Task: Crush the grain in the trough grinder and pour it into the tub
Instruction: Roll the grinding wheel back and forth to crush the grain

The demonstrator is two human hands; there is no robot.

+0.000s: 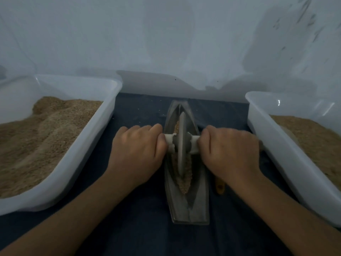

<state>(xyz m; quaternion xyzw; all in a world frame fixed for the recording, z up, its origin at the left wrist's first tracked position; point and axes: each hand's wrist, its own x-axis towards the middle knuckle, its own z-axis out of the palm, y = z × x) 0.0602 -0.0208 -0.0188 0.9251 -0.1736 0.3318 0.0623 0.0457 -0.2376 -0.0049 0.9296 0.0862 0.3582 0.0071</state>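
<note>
Both hands grip the wheel's axle — left hand (137, 145), right hand (228, 146).
Risk: wheel (181, 143) skews, flinging grain (181, 180) over trough grinder (186, 202) rim.

Both hands (137, 154) on grinder wheel (181, 145) axle.

- Left tub (77, 163): cut off by the left frame edge; near corner out of view.
- Right tub (287, 163): runs off the right edge.
- Axle handle ends: buried inside left hand (136, 152) and right hand (230, 150).
- Orange object (220, 188) beside the trough grinder (186, 206): mostly under the right wrist, identity unclear.
- Grain (182, 183) in the groove: partly screened by the wheel (181, 143).
- Both forearms leave the bottom edge.
</note>
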